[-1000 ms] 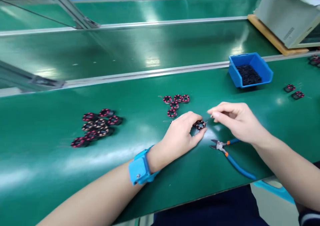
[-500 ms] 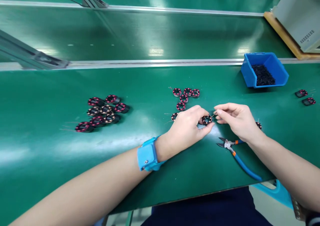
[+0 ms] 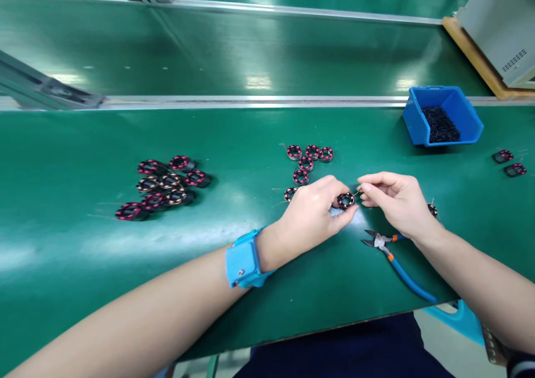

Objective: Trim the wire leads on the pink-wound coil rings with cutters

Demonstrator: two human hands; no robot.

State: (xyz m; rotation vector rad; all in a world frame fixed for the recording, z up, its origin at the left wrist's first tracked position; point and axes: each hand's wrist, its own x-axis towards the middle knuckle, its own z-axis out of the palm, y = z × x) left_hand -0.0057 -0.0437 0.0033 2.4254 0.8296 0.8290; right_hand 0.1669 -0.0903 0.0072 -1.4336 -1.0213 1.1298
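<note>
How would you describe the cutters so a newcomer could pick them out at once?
On the green table, find the right hand. Just below it in the picture lie the cutters. Their open blades and orange-banded blue handles set them apart from the dark rings nearby.

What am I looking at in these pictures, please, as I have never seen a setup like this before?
There is no robot here: these are a person's two bare hands, and every picture comes from one camera worn on the head, looking forward and down. The left hand, above a blue wrist strap, holds a ring-shaped coil in its fingers. The right hand appears to pinch a thin wire beside that coil.

On the green bench lie diagonal cutters, jaws open, near the right hand. More coils sit in a left cluster and a middle cluster. Farther back, a blue bin holds black pieces too small to identify.
</note>
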